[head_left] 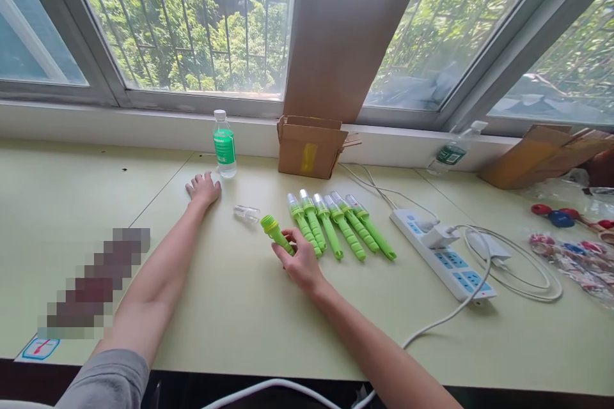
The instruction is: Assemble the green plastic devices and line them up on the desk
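My left hand (204,190) rests on the table with its fingers spread, beside a water bottle (224,147) with a green label and white cap. It holds nothing. In my right hand (301,262) is a green plastic stick (273,229), its ridged, uncapped top tilted up to the left. A clear plastic cap (247,213) lies on its side between my two hands. Just right of my right hand, several green sticks with clear caps (338,223) lie in a slanted row, some with spiral-ridged handles.
A small cardboard box (309,148) stands by the window sill. To the right are a white power strip (444,255) with plugs and looped cables, another bottle (451,154), a brown carton (532,156), and red and blue items in clear bags (573,252). A blurred patch covers something at left.
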The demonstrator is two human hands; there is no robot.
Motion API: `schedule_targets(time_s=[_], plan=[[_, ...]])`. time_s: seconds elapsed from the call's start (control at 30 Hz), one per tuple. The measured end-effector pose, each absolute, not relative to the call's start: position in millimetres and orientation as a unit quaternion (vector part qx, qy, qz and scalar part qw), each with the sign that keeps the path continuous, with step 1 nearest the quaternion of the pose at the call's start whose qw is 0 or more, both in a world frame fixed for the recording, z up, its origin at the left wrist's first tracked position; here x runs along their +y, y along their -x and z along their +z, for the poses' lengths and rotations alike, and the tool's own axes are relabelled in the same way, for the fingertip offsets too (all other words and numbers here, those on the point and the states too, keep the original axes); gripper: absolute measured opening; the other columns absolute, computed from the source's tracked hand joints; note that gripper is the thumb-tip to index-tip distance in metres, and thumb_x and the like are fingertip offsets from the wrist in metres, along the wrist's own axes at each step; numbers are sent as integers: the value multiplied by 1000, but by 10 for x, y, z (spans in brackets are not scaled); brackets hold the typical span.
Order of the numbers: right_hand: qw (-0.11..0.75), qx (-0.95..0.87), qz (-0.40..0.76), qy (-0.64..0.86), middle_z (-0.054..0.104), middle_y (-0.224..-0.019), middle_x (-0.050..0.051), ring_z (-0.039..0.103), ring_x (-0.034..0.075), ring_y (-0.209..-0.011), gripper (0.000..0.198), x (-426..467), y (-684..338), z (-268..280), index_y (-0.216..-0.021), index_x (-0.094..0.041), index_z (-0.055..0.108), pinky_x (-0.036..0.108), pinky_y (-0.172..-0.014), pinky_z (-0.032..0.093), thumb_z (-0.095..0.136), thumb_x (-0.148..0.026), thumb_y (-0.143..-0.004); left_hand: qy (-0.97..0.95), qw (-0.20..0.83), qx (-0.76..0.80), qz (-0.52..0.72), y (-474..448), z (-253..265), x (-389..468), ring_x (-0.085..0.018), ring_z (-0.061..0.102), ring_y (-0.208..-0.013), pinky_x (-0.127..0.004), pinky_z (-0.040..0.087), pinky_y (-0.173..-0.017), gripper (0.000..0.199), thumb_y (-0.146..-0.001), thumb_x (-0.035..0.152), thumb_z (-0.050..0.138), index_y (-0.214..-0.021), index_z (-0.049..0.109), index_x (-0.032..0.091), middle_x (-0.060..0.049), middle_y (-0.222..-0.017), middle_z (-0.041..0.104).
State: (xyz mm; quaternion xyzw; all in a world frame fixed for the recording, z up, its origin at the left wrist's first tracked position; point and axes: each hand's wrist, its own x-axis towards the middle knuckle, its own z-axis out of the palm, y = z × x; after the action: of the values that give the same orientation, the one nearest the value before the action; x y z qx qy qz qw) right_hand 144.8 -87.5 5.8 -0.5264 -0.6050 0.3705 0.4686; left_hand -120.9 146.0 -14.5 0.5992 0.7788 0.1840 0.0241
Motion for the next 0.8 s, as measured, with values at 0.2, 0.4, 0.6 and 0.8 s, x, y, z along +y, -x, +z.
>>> schedule_targets(time_s=[0.2, 0.4, 0.6, 0.8], plan=[[456, -596, 393, 532, 60, -82, 3, 52, 14, -58, 25, -890, -1441, 101, -94, -22, 56, 27, -47, 40, 57, -42, -80, -633, 49, 753, 171, 1246, -116, 1699, -33, 29, -131, -62, 18, -103, 51, -87, 39, 34, -137, 33, 36, -10, -145, 31], [456, -594, 388, 537, 60, -80, 3, 52, 14, -58, 26, -897, -1440, 114, -95, -21, 56, 27, -48, 40, 57, -42, -79, -617, 0, 756, 219, 1275, -113, 1655, -32, 40, -121, -51, 30, -100, 46, -82, 35, 44, -125, 46, 19, -17, -127, 48], [461, -583, 389, 544, 61, -82, 3, 54, 15, -61, 27, -891, -1438, 106, -96, -21, 57, 27, -50, 42, 57, -42, -79, -634, 18, 738, 232, 1297, -83, 1803, -32, 41, -123, -50, 32, -97, 49, -83, 33, 44, -130, 42, 20, -17, -130, 49], [461, -579, 394, 545, 60, -82, 3, 52, 14, -60, 26, -877, -1437, 88, -96, -21, 56, 27, -51, 43, 57, -42, -81, -634, 33, 735, 236, 1304, -56, 2014, -31, 53, -110, -48, 33, -94, 33, -83, 30, 44, -110, 61, 24, -11, -111, 64]])
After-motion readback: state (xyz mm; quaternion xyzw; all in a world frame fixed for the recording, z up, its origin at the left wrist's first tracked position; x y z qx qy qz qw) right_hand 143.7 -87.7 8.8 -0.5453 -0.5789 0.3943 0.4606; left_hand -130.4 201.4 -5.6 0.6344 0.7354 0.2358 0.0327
